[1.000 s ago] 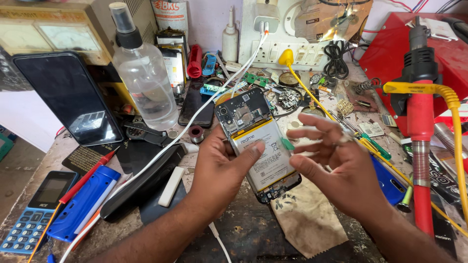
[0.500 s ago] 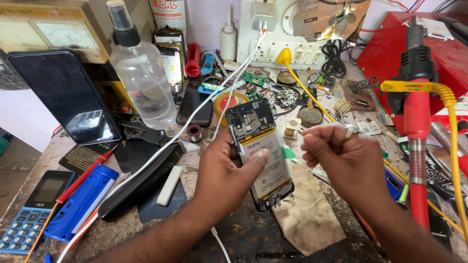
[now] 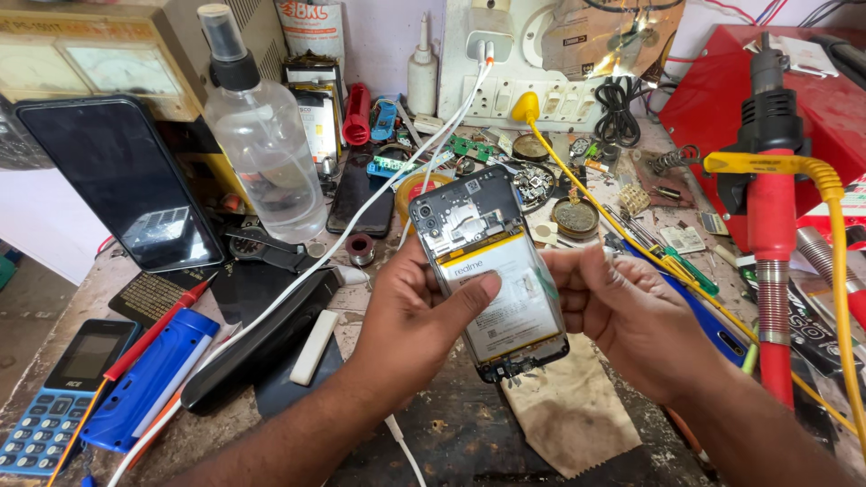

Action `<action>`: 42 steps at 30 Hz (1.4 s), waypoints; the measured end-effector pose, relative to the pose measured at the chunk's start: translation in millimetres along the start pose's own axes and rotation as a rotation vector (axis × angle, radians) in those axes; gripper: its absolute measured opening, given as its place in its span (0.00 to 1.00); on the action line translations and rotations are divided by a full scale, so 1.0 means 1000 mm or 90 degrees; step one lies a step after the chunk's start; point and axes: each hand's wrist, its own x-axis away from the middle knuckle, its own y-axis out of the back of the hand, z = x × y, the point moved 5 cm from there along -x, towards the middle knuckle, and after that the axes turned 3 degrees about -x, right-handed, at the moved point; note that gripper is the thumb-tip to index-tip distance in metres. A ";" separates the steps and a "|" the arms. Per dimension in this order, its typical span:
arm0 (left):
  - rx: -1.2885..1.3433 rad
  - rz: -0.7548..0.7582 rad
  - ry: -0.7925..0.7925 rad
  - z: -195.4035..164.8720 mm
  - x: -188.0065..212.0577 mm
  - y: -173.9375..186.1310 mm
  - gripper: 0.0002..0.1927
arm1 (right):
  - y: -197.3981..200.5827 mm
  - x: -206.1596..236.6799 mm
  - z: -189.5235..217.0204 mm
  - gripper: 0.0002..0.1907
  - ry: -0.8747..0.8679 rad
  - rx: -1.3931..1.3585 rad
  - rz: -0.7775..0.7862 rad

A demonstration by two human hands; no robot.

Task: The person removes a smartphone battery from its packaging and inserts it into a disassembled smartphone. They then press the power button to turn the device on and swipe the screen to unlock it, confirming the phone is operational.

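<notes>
You are holding an opened smartphone (image 3: 492, 271) with its back cover off, above the middle of the cluttered workbench (image 3: 469, 433), tilted so its camera end is pointing away from you and its lower end is hanging over a stained cloth (image 3: 568, 410). Your left hand (image 3: 410, 316) is cupping the phone from its left edge, fingers closing behind the body and the thumb pressing flat across the white battery (image 3: 505, 302) near its upper left corner. Your right hand (image 3: 636, 320) is meeting the phone at its right edge, with thumb and fingers pinching together at the battery's upper right side, where a thin green strip (image 3: 547, 281) is showing; whether the fingertips are actually gripping that strip I cannot tell. So the phone is sitting between both hands, carried mostly by the left. To the left, a clear spray bottle (image 3: 262, 153) is standing upright beside a dark phone (image 3: 122, 180) leaning against a box, and a blue calculator (image 3: 54, 406) is lying at the near corner. To the right, a red hot-air gun (image 3: 771, 225) is standing with a yellow cable (image 3: 834, 252) looping past it.
</notes>
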 end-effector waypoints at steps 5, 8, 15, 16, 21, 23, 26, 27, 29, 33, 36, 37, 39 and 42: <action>0.017 0.050 -0.016 0.000 0.002 -0.004 0.18 | 0.010 0.001 -0.008 0.13 0.019 0.063 -0.041; 0.035 0.057 -0.022 0.004 0.004 -0.007 0.17 | 0.007 0.004 -0.009 0.10 0.053 0.214 -0.102; 0.024 0.047 -0.038 0.004 0.006 -0.007 0.16 | -0.008 0.006 -0.004 0.12 0.102 0.251 -0.136; 0.035 0.050 -0.037 0.004 0.006 -0.008 0.16 | -0.009 0.006 -0.004 0.13 0.088 0.236 -0.133; 0.054 0.058 -0.008 0.002 0.009 -0.015 0.16 | -0.013 0.010 0.005 0.18 0.151 0.212 -0.173; 0.053 0.062 -0.016 0.000 0.012 -0.020 0.17 | -0.014 0.011 0.009 0.18 0.172 0.227 -0.189; 0.006 0.066 -0.038 -0.005 0.017 -0.025 0.18 | -0.017 0.013 0.014 0.19 0.222 0.266 -0.170; -0.017 0.065 -0.047 -0.006 0.018 -0.027 0.18 | -0.017 0.013 0.015 0.19 0.232 0.272 -0.163; -0.029 0.068 -0.048 -0.009 0.020 -0.029 0.19 | -0.017 0.015 0.017 0.18 0.244 0.279 -0.159; -0.156 0.050 -0.063 -0.015 0.024 -0.027 0.20 | -0.016 0.019 0.016 0.16 0.256 0.274 -0.158; -0.153 0.057 -0.090 -0.019 0.025 -0.029 0.20 | -0.016 0.020 0.015 0.15 0.262 0.244 -0.143; -0.153 0.056 -0.097 -0.020 0.025 -0.029 0.19 | -0.016 0.020 0.015 0.14 0.263 0.230 -0.138; -0.152 0.054 -0.108 -0.021 0.025 -0.030 0.19 | -0.012 0.019 0.013 0.13 0.227 0.191 -0.133; -0.204 0.054 -0.112 -0.022 0.025 -0.027 0.18 | -0.007 0.018 0.012 0.12 0.210 0.139 -0.125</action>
